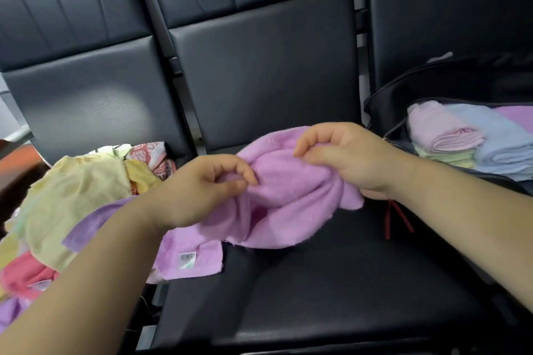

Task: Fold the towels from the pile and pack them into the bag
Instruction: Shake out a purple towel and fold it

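Note:
A crumpled pink-purple towel [285, 204] hangs bunched above the middle black seat [331, 282]. My left hand [199, 187] pinches its left part between thumb and fingers. My right hand [343, 153] grips its upper right edge with curled fingers. A corner with a barcode label [187, 259] trails down at the seat's left edge. The pile of unfolded towels [75, 193], yellow, pink, purple and patterned, lies on the left seat. The black bag [386, 112] sits open on the right seat, holding folded pink [444, 130], blue [501, 144] and green towels.
Three black padded seats stand in a row with upright backrests [259, 66] behind. A red strap [395, 219] hangs from the bag near my right wrist. An orange-red object [17, 158] shows at the far left edge.

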{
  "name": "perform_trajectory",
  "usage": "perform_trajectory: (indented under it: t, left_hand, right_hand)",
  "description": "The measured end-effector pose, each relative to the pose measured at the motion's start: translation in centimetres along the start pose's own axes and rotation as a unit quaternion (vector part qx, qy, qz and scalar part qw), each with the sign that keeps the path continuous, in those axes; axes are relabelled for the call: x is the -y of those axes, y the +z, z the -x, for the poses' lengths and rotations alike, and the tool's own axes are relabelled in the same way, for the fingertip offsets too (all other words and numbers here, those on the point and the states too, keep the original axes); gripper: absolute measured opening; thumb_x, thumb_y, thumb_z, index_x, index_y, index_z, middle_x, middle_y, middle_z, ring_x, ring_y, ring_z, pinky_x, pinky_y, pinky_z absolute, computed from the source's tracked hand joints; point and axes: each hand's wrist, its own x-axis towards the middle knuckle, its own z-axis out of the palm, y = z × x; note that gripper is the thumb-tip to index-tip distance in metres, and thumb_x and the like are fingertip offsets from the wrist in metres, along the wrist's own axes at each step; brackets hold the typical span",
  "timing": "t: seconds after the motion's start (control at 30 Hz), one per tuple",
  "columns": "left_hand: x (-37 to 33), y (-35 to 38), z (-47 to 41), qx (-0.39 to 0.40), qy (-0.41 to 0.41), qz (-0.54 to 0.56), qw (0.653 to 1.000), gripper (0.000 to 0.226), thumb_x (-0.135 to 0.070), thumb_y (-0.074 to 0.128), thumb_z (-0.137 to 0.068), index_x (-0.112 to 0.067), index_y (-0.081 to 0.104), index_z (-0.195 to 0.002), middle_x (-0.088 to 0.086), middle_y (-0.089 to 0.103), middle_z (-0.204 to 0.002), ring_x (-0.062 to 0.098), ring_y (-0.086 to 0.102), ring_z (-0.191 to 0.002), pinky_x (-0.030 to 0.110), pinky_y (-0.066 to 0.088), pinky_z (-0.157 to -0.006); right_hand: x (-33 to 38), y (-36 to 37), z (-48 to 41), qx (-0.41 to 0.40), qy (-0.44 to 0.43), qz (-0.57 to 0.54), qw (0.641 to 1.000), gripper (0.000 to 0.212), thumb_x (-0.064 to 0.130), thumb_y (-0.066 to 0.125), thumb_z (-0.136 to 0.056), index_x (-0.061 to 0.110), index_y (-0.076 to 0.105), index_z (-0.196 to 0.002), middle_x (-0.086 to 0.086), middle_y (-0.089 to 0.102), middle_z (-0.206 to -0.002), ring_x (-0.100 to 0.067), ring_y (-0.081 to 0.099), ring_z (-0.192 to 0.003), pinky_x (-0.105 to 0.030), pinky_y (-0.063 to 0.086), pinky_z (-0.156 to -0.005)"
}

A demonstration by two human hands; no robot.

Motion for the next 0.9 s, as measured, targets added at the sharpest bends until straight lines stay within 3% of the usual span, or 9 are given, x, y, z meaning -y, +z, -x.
perform_trajectory:
  t: [0.1, 0.2, 0.3, 0.4, 0.53, 0.63, 0.7, 0.8, 0.9]
  left_hand:
    - [-0.1, 0.0, -0.3, -0.089, -0.031, 0.204, 0.974, 0.03, 0.002, 0.047, -0.103, -0.014, 0.069, -0.09, 0.012, 0.069, -0.067, 0.024, 0.069, -0.06, 0.027, 0.055, -0.061]
    - [-0.9, 0.3, -0.4, -0.136, -0.007, 0.237, 0.962, 0.031, 0.0, 0.05, -0.102, -0.019, 0.069, -0.086, -0.008, 0.069, -0.077, 0.005, 0.063, -0.068, 0.023, 0.05, -0.072]
    - [-1.5, -0.2, 0.2, -0.036, 0.024, 0.176, 0.983, 0.012, -0.005, 0.066, -0.095, -0.014, 0.071, -0.089, -0.008, 0.069, -0.073, 0.001, 0.063, -0.066, 0.014, 0.051, -0.063]
    - [-0.9, -0.6, 0.6, 0.079, 0.02, 0.035, 0.996, 0.014, -0.003, 0.075, -0.088, -0.017, 0.076, -0.088, 0.0, 0.075, -0.085, 0.008, 0.066, -0.076, 0.015, 0.051, -0.07]
    - [0.2, -0.8, -0.1, -0.043, -0.004, 0.063, 0.997, 0.028, -0.004, 0.061, -0.099, -0.026, 0.073, -0.086, 0.006, 0.064, -0.069, 0.022, 0.06, -0.06, 0.027, 0.052, -0.056]
    - [1.0, -1.1, -0.8, -0.137, -0.017, 0.266, 0.954, 0.018, -0.011, 0.061, -0.095, -0.022, 0.07, -0.085, 0.017, 0.054, -0.079, 0.031, 0.049, -0.067, 0.034, 0.04, -0.06]
    - [0.5, -0.9, -0.7, -0.159, 0.004, 0.291, 0.943, 0.015, -0.012, 0.063, -0.091, -0.022, 0.071, -0.083, 0.013, 0.054, -0.084, 0.031, 0.044, -0.076, 0.034, 0.036, -0.064]
    - [-0.6, -1.1, 0.2, -0.072, 0.031, 0.235, 0.969, 0.007, -0.007, 0.065, -0.095, -0.012, 0.068, -0.09, 0.01, 0.07, -0.079, 0.022, 0.064, -0.066, 0.029, 0.05, -0.05]
    - [0.0, -1.4, 0.5, 0.093, 0.013, 0.04, 0.995, 0.014, -0.017, 0.081, -0.084, -0.022, 0.075, -0.096, 0.017, 0.074, -0.101, 0.031, 0.069, -0.077, 0.04, 0.06, -0.07]
  right_hand:
    - [0.0, 0.3, 0.4, 0.119, 0.01, 0.177, 0.977, 0.013, 0.018, 0.083, -0.083, 0.03, 0.08, -0.086, 0.017, 0.075, -0.094, 0.0, 0.069, -0.093, -0.021, 0.053, -0.09]
    - [0.0, 0.8, 0.3, 0.199, 0.044, 0.322, 0.925, 0.012, 0.031, 0.081, -0.083, 0.041, 0.078, -0.09, 0.017, 0.075, -0.091, -0.012, 0.074, -0.083, -0.038, 0.061, -0.083]
    - [0.7, 0.3, 0.0, 0.102, 0.018, 0.305, 0.947, 0.016, 0.018, 0.073, -0.091, 0.032, 0.077, -0.085, 0.015, 0.069, -0.062, -0.009, 0.067, -0.054, -0.022, 0.054, -0.056]
    - [0.5, -0.5, -0.4, -0.017, -0.015, 0.156, 0.988, 0.027, 0.007, 0.068, -0.093, 0.029, 0.076, -0.079, 0.018, 0.074, -0.087, 0.001, 0.069, -0.087, -0.016, 0.049, -0.084]
    - [0.2, 0.8, 0.0, -0.015, -0.037, 0.052, 0.998, 0.025, 0.004, 0.071, -0.091, 0.026, 0.076, -0.079, 0.014, 0.075, -0.093, 0.001, 0.068, -0.097, -0.02, 0.05, -0.093]
    - [0.9, 1.2, 0.6, 0.114, -0.011, 0.156, 0.981, 0.013, 0.017, 0.083, -0.084, 0.029, 0.079, -0.085, 0.017, 0.076, -0.094, 0.005, 0.068, -0.094, -0.013, 0.048, -0.09]
    - [0.6, 1.5, 0.6, 0.18, 0.004, 0.271, 0.946, 0.013, 0.019, 0.08, -0.086, 0.031, 0.08, -0.09, 0.022, 0.074, -0.094, 0.005, 0.067, -0.095, -0.017, 0.049, -0.094]
    - [0.4, 1.2, 0.0, 0.136, 0.005, 0.344, 0.929, 0.015, 0.022, 0.072, -0.089, 0.036, 0.078, -0.086, 0.016, 0.075, -0.085, -0.005, 0.069, -0.085, -0.032, 0.054, -0.091]
    - [0.5, 0.4, -0.4, 0.016, 0.006, 0.255, 0.967, 0.019, 0.019, 0.064, -0.093, 0.032, 0.075, -0.084, 0.015, 0.071, -0.068, -0.007, 0.068, -0.067, -0.027, 0.055, -0.075]
